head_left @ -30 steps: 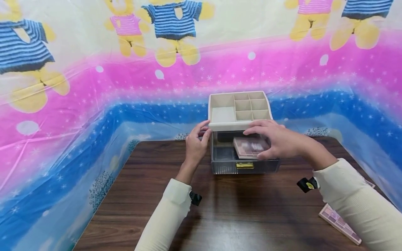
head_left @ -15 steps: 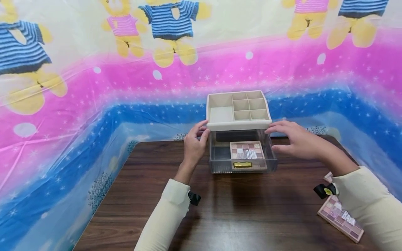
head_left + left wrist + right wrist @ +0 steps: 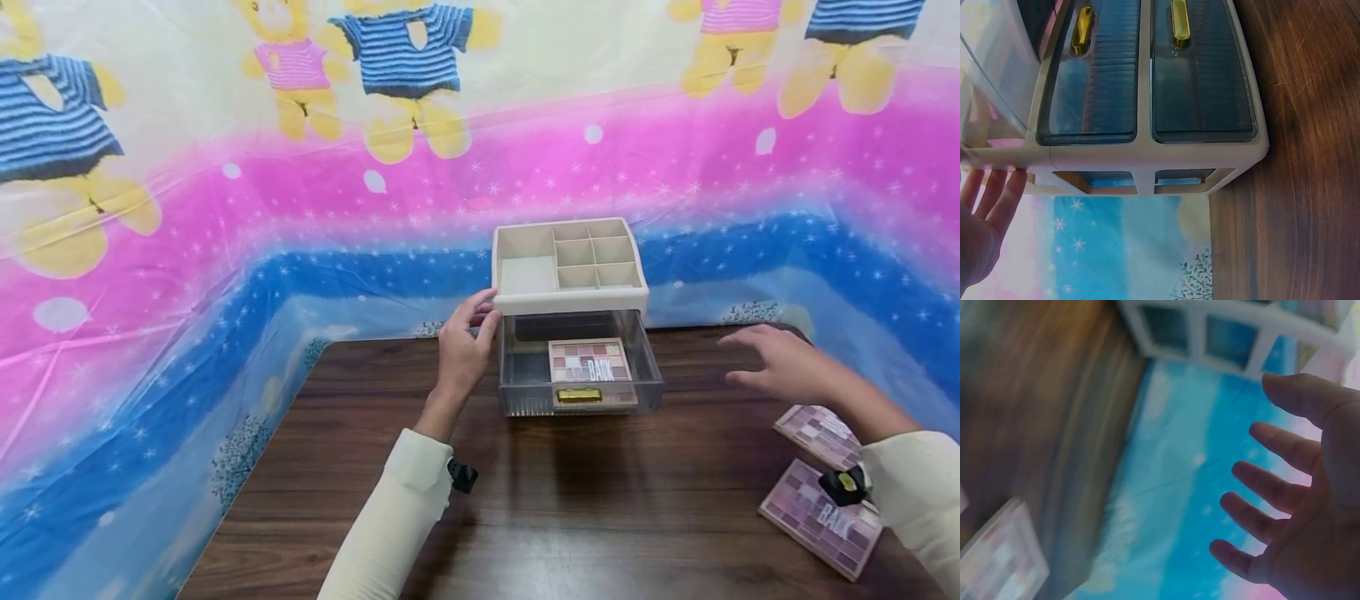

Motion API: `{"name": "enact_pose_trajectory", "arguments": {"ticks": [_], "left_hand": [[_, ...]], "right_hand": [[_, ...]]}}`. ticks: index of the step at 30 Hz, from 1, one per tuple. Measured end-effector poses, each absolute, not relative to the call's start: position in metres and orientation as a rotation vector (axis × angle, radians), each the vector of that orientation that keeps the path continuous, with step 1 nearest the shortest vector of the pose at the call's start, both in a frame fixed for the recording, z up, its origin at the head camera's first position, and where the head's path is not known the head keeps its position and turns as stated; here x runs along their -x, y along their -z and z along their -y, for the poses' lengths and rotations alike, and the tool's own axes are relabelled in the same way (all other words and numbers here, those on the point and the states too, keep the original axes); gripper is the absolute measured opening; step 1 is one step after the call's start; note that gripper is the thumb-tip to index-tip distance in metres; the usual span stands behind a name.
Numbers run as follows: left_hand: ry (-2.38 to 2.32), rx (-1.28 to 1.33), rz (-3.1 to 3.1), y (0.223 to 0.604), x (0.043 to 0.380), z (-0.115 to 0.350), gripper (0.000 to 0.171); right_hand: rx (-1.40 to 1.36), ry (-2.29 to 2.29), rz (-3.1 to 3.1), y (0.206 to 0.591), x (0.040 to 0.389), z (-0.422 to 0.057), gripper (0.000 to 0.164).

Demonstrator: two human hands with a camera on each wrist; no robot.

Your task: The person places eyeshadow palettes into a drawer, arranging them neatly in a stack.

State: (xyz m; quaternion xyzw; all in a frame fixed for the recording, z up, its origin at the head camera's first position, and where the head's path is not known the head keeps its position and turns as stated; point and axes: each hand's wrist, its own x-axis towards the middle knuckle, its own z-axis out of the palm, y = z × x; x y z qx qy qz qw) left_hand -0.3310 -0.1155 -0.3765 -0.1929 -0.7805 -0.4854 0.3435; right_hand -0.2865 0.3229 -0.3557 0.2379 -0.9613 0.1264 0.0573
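A cream desktop drawer organizer point(image 3: 572, 302) stands near the table's back edge, its top clear drawer point(image 3: 517, 398) pulled out. Inside that drawer lies an eyeshadow palette point(image 3: 589, 358), seen above the gold handle. My left hand point(image 3: 467, 343) rests its fingertips on the organizer's left side near the upper front corner; the left wrist view shows those fingers point(image 3: 1005, 203) straight against the frame. To the right of the organizer, my right hand point(image 3: 783, 362) is in the air with fingers spread and nothing in it. Two more eyeshadow palettes, one farther point(image 3: 817, 432) and one nearer point(image 3: 817, 508), lie by the right forearm.
Two lower drawers point(image 3: 1200, 87) with gold handles are closed. The organizer's top has a divided tray point(image 3: 596, 250). A dark wooden table point(image 3: 360, 500) bears everything, with a printed cloth point(image 3: 420, 208) hanging behind and beside it.
The right hand has let go of the palette in the drawer and moved right, away from the organizer. The palettes on the right show more. The left hand has stayed put.
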Motion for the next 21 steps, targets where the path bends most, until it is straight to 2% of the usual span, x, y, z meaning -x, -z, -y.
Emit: {"name": "enact_pose_trajectory", "arguments": {"ticks": [8, 15, 21], "left_hand": [[1.238, 0.495, 2.033, 0.376, 0.331, 0.116, 0.031], [1.243, 0.481, 2.053, 0.375, 0.33, 0.115, 0.033], [1.236, 0.492, 2.033, 0.375, 0.331, 0.115, 0.034]], "right_hand": [[-0.573, -0.341, 3.058, 0.392, 0.287, -0.362, 0.058], [-0.4, -0.318, 3.171, 0.414, 0.285, -0.391, 0.084], [-0.306, -0.331, 3.246, 0.431, 0.282, -0.414, 0.098]]}}
